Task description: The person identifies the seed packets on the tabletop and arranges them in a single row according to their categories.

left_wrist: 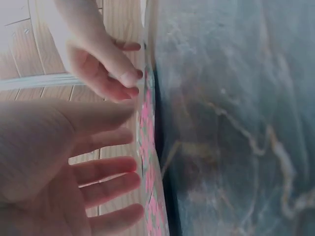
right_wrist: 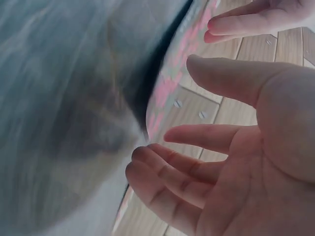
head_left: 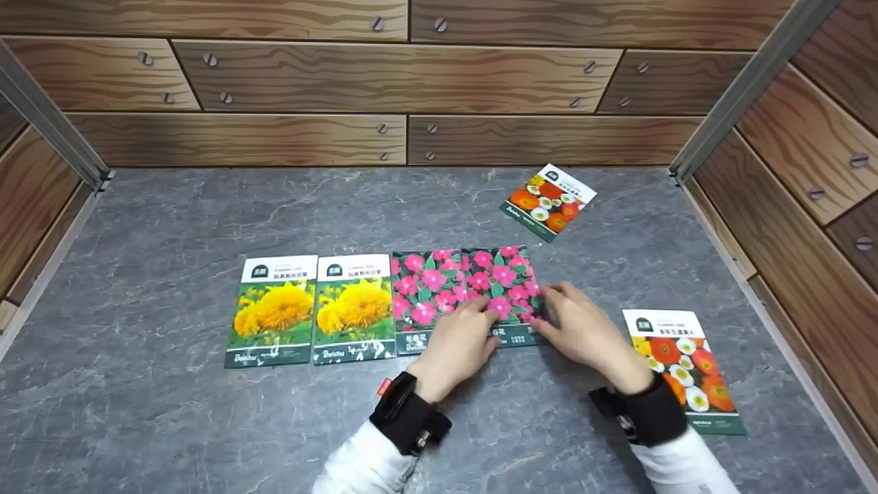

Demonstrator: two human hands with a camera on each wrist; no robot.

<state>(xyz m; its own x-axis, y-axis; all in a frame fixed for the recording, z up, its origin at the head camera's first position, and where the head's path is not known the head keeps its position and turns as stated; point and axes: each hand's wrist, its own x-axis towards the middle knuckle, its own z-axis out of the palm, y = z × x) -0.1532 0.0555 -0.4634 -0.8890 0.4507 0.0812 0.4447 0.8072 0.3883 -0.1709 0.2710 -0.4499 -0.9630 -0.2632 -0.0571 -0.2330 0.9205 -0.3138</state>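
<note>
Two seed packets with pink flowers lie side by side in the head view, the left pink packet (head_left: 422, 288) and the right pink packet (head_left: 503, 274). My left hand (head_left: 456, 343) rests its fingertips on them around their shared edge, covering part of their lower halves. At the right edge of the right pink packet is my right hand (head_left: 583, 329), thumb and fingers touching that side. Both wrist views show loosely extended fingers, pinching nothing. Immediately left lie two yellow-flower packets, one (head_left: 353, 309) against the pink pair and another (head_left: 273, 312) beyond it.
A packet with orange and white flowers (head_left: 549, 201) lies tilted at the back right. Another such packet (head_left: 686, 370) lies at the right, partly behind my right wrist. Wood-patterned walls (head_left: 405, 75) enclose the grey marbled surface (head_left: 171, 425) at the back and sides.
</note>
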